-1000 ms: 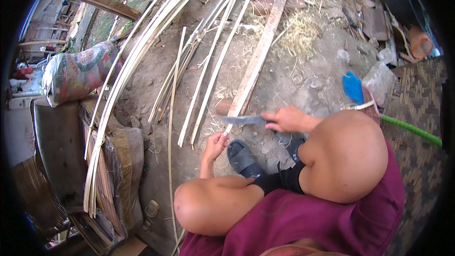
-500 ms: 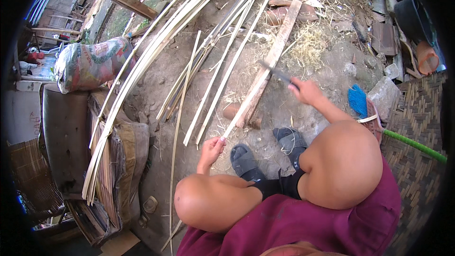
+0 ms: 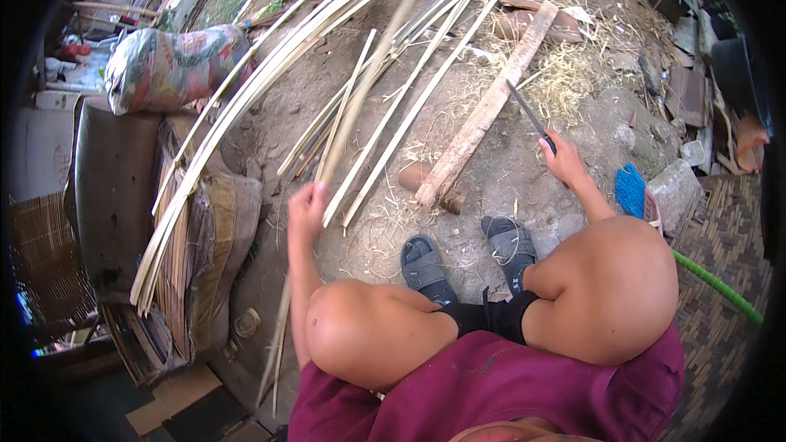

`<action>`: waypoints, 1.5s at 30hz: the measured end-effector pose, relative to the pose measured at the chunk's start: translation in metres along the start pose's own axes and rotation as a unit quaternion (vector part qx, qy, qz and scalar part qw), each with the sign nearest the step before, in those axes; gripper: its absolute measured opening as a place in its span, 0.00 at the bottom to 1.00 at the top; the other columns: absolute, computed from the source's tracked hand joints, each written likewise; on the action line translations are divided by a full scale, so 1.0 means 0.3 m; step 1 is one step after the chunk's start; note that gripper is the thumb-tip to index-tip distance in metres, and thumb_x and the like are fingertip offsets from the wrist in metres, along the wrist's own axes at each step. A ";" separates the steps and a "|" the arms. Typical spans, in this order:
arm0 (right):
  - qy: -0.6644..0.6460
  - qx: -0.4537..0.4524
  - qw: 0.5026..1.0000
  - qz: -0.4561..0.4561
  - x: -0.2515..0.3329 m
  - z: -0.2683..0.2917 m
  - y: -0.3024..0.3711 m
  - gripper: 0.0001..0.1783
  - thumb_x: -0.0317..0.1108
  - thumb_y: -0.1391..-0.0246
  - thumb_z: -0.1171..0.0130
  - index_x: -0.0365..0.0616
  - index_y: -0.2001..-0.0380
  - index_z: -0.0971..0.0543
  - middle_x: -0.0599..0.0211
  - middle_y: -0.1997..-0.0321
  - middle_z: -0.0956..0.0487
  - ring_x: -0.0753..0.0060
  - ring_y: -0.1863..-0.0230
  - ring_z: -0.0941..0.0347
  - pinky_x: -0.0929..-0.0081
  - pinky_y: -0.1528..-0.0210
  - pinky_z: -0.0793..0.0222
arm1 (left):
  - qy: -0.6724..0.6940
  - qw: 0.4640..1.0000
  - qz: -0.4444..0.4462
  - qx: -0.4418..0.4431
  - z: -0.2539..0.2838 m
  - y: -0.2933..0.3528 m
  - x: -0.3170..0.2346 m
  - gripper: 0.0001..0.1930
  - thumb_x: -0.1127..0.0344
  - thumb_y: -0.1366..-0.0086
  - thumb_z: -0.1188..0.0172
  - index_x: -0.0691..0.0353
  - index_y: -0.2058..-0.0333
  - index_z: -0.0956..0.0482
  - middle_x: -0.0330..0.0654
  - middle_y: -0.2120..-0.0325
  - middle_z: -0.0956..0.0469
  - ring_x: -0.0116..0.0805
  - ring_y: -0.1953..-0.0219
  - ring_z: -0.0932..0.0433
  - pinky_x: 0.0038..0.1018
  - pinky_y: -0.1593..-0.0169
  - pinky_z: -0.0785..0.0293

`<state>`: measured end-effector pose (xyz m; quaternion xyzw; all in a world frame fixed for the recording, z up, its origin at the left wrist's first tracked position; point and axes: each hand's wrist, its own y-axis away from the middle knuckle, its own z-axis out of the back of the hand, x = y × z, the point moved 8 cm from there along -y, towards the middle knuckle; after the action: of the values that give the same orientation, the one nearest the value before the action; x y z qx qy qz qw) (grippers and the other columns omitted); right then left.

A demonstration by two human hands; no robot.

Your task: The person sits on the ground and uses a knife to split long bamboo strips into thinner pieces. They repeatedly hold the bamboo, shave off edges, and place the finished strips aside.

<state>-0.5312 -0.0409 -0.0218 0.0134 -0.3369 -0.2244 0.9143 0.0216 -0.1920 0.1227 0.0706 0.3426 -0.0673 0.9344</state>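
My left hand [image 3: 308, 208] is closed on a pale bamboo strip [image 3: 372, 74], which is blurred by motion and points away from me to the left of the plank. My right hand [image 3: 566, 160] grips the dark handle of a knife [image 3: 526, 108]. The blade slants up and left, its tip near the right edge of a rough wooden plank [image 3: 491, 106]. That plank rests on brown round supports, one beneath its near end and another [image 3: 565, 28] beneath its far end. Two pale strips [image 3: 426, 110] lie on the ground between my left hand and the plank.
A long bundle of pale strips [image 3: 246, 90] leans over a worn seat [image 3: 119, 188] at left, near a stuffed sack [image 3: 176, 65]. Shavings [image 3: 565, 78] are heaped right of the plank. A blue-bristled broom [image 3: 630, 188] with a green handle lies by a woven mat [image 3: 720, 229].
My left hand has moved left and away from me, taking the strip off the plank. My right hand has shifted right with the knife, its blade now off the plank. The view has also shifted.
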 end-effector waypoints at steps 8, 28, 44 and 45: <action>-0.020 -0.024 0.999 -0.027 -0.062 -0.022 0.025 0.27 0.54 0.37 0.48 0.51 0.41 0.26 0.43 0.51 0.20 0.36 0.48 0.25 0.51 0.45 0.30 | -0.140 0.983 -0.086 -0.078 -0.225 -0.183 0.051 0.08 0.64 0.34 0.41 0.63 0.66 0.21 0.54 0.67 0.22 0.56 0.63 0.22 0.44 0.58 0.25; -0.419 -0.011 0.899 -0.129 -0.020 -0.069 0.075 0.28 0.42 0.41 0.36 0.40 0.43 0.31 0.63 0.66 0.24 0.71 0.76 0.25 0.71 0.73 0.26 | 0.022 0.995 -0.089 0.049 -0.102 -0.308 -0.407 0.10 0.62 0.28 0.45 0.64 0.58 0.25 0.40 0.76 0.25 0.29 0.75 0.24 0.27 0.71 0.27; -0.634 0.352 0.630 -0.277 0.253 -0.404 0.417 0.17 0.39 0.33 0.47 0.45 0.45 0.31 0.66 0.69 0.24 0.75 0.73 0.26 0.76 0.71 0.24 | -0.130 0.954 -0.110 0.248 -1.119 -0.495 -0.641 0.21 0.52 0.30 0.49 0.65 0.55 0.19 0.59 0.56 0.19 0.56 0.53 0.21 0.46 0.47 0.27; -0.632 0.353 0.631 -0.280 0.258 -0.412 0.417 0.16 0.38 0.32 0.48 0.45 0.45 0.30 0.64 0.69 0.23 0.73 0.72 0.25 0.74 0.70 0.24 | -0.102 0.964 -0.085 0.230 -1.169 -0.485 -0.682 0.21 0.52 0.31 0.48 0.64 0.55 0.19 0.59 0.57 0.19 0.56 0.53 0.21 0.45 0.48 0.26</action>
<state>-0.3521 0.0235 -0.0482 0.2836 -0.8658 -0.2867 0.2962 -0.3797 -0.2565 -0.0217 0.2471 0.2253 -0.2303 0.9139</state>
